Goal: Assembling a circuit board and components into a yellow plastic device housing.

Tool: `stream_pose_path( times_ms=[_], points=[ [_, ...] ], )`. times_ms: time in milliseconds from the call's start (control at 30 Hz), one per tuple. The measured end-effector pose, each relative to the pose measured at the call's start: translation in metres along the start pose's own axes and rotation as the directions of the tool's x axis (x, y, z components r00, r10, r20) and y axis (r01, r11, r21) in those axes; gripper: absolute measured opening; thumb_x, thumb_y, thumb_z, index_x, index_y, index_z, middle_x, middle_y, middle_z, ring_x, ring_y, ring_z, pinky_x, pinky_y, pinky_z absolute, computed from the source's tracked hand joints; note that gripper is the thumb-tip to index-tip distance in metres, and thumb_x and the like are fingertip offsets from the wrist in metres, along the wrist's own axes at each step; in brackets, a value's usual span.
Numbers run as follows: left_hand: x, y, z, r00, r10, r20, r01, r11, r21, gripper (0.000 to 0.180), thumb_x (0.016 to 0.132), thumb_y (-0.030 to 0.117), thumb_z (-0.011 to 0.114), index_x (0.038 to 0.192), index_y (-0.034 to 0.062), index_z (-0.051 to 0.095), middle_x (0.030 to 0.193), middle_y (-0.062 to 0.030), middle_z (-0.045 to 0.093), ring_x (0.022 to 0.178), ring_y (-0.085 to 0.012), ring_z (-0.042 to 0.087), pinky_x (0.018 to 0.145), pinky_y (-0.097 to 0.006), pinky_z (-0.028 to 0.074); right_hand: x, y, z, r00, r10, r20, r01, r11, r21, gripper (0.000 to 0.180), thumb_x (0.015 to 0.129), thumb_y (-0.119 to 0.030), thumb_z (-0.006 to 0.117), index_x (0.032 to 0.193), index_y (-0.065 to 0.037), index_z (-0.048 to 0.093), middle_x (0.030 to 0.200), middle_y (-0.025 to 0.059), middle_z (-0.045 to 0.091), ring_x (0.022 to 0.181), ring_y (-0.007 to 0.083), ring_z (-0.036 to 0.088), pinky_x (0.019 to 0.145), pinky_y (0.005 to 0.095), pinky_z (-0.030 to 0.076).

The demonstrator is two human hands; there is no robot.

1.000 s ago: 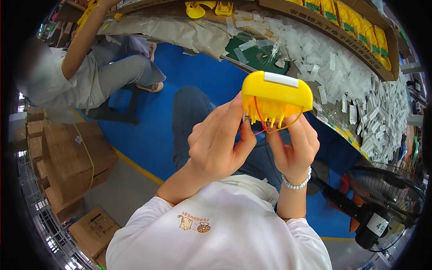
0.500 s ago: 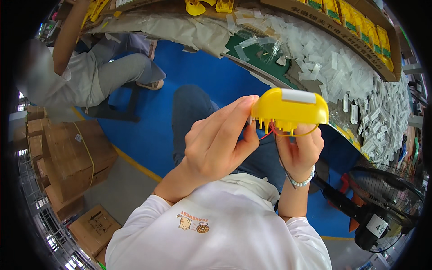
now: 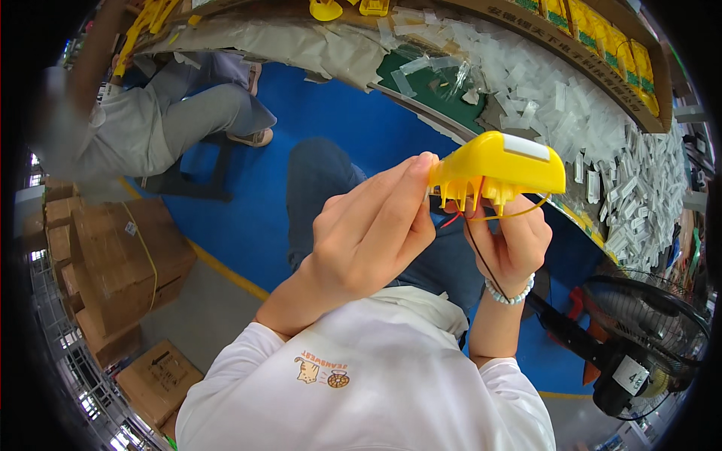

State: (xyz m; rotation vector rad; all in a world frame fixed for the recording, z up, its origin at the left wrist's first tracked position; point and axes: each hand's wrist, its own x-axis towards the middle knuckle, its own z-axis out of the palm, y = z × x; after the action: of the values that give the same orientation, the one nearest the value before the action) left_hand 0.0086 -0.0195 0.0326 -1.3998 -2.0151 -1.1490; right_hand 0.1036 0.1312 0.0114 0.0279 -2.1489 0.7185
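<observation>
A yellow plastic housing (image 3: pixel 500 170) with a white panel on top is held up between both hands, thin red, black and yellow wires (image 3: pixel 472 225) hanging beneath it. The left hand (image 3: pixel 368 240) has its fingers pressed together, tips pinching the housing's left end. The right hand (image 3: pixel 511 240) cups it from below, fingers curled around the wires. Beyond the fingertips lies a workbench (image 3: pixel 429 83) strewn with clear plastic bags (image 3: pixel 587 128).

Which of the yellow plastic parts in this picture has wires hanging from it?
The yellow housing held up between both hands: red, black and yellow wires trail beneath it. The small yellow parts on the workbench's far edge show none.
</observation>
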Motion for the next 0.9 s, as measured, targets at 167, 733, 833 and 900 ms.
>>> stream_pose_path(
  times_ms=[167, 733, 833, 900],
  points=[
    [-0.001, 0.001, -0.002, 1.000, 0.005, 0.028, -0.004, 1.000, -0.024, 0.038, 0.069, -0.008, 0.066, 0.107, -0.0122, 0.058, 0.091, -0.0191, 0.067, 0.079, -0.0275, 0.069, 0.063, -0.028, 0.056, 0.002, -0.002, -0.002, 1.000, -0.012, -0.010, 0.011, 1.000, -0.018, 0.032, 0.063, 0.008, 0.069, 0.095, 0.007, 0.066, 0.088, 0.0182, 0.069, 0.077, 0.0277, 0.069, 0.069, 0.0300, 0.055],
    [0.006, 0.000, 0.008, 1.000, -0.025, 0.001, 0.025, 0.998, -0.066, 0.035, 0.069, -0.007, 0.069, 0.102, -0.0097, 0.061, 0.091, -0.0210, 0.067, 0.079, -0.0316, 0.068, 0.070, -0.033, 0.055, -0.003, 0.006, -0.003, 0.991, 0.125, 0.042, -0.130, 0.977, 0.168, 0.039, 0.066, 0.009, 0.067, 0.104, 0.009, 0.061, 0.088, 0.0174, 0.067, 0.065, 0.0202, 0.067, 0.060, 0.0259, 0.053],
    [0.005, -0.001, 0.014, 0.999, -0.025, -0.029, 0.023, 0.998, -0.066, 0.036, 0.070, -0.007, 0.069, 0.104, -0.0096, 0.061, 0.091, -0.0208, 0.067, 0.077, -0.0309, 0.068, 0.069, -0.033, 0.055, -0.002, 0.002, 0.000, 0.978, 0.182, 0.098, -0.202, 0.942, 0.269, 0.047, 0.067, 0.006, 0.069, 0.113, 0.009, 0.057, 0.091, 0.0155, 0.066, 0.067, 0.0187, 0.065, 0.061, 0.0258, 0.053],
    [0.004, -0.004, 0.017, 0.998, -0.022, -0.054, 0.019, 0.998, -0.061, 0.036, 0.070, -0.007, 0.069, 0.105, -0.0096, 0.060, 0.092, -0.0207, 0.067, 0.076, -0.0305, 0.068, 0.068, -0.032, 0.055, 0.000, -0.001, 0.006, 0.971, 0.215, 0.107, -0.239, 0.905, 0.351, 0.052, 0.068, 0.004, 0.070, 0.118, 0.009, 0.055, 0.093, 0.0143, 0.065, 0.067, 0.0177, 0.064, 0.061, 0.0257, 0.052]
  ],
)
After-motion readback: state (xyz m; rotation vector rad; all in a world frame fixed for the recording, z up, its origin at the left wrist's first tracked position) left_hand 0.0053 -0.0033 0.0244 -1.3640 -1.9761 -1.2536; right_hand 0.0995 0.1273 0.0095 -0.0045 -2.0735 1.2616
